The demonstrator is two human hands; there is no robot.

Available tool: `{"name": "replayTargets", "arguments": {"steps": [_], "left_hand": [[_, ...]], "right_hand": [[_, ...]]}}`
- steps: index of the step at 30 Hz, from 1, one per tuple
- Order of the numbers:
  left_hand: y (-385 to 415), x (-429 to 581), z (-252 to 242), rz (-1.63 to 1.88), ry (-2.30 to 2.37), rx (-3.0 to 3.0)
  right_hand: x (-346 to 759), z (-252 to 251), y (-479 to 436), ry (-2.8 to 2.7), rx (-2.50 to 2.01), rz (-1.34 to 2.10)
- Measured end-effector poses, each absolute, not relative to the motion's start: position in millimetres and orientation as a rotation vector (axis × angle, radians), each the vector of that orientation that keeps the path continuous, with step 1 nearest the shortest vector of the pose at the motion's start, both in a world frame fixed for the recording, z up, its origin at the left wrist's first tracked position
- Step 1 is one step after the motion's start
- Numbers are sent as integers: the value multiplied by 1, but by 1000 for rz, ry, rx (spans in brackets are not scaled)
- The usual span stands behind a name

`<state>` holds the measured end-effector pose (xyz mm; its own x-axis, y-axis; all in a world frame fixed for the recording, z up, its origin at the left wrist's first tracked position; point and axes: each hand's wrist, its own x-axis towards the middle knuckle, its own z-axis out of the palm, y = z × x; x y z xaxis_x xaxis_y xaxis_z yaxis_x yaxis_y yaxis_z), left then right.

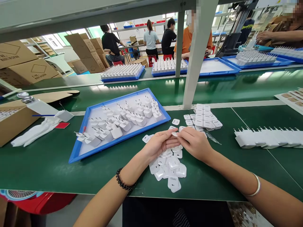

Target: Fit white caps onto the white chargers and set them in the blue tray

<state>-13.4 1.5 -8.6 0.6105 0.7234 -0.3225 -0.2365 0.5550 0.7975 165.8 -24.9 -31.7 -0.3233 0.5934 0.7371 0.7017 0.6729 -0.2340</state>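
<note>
My left hand (pixel 159 143) and my right hand (pixel 196 142) meet over the green worktop, closed on one small white plastic cover (pixel 174 134) that their fingers partly hide. Under and in front of them spreads a loose pile of white square covers (pixel 174 163), some overlapping. Just beyond my right hand, more covers (pixel 204 116) are set in rows and stacked, with a scrap of clear film (pixel 213 137) beside them. To the left of my hands, a tilted blue tray (pixel 118 142) holds several white plug chargers (pixel 124 124), most with pins upward.
A row of white chargers (pixel 267 137) lies at right. At left are a white glove (pixel 35 131), a metal-topped bottle (pixel 39 105), a red card (pixel 62 125) and a cardboard box (pixel 14 121). A white post (pixel 197 56) rises ahead. People sit beyond the filled trays (pixel 121 72).
</note>
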Motion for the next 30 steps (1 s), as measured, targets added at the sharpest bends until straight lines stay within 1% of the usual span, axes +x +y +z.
{"name": "replayTargets", "arguments": {"steps": [4, 10, 12, 16, 18, 20, 23, 30], "left_hand": [[0, -12, -9, 682, 718, 697], [-1, -9, -12, 700, 722, 686], [-1, -9, -12, 722, 745, 686], [4, -10, -7, 878, 826, 677], [8, -12, -5, 941, 881, 668], [12, -15, -4, 969, 918, 661], [14, -16, -5, 967, 929, 665], [12, -17, -7, 898, 924, 731]], "right_hand": [[166, -33, -23, -2050, -1009, -193], [166, -33, -25, -2025, -1034, -87], [166, -32, -26, -2001, -1047, 50], [170, -27, -25, -1903, -1209, 515], [175, -26, -23, -2004, -1273, 732], [179, -27, -21, -2157, -1298, 872], [180, -30, -19, -2245, -1344, 910], [177, -30, -21, -2151, -1365, 980]]}}
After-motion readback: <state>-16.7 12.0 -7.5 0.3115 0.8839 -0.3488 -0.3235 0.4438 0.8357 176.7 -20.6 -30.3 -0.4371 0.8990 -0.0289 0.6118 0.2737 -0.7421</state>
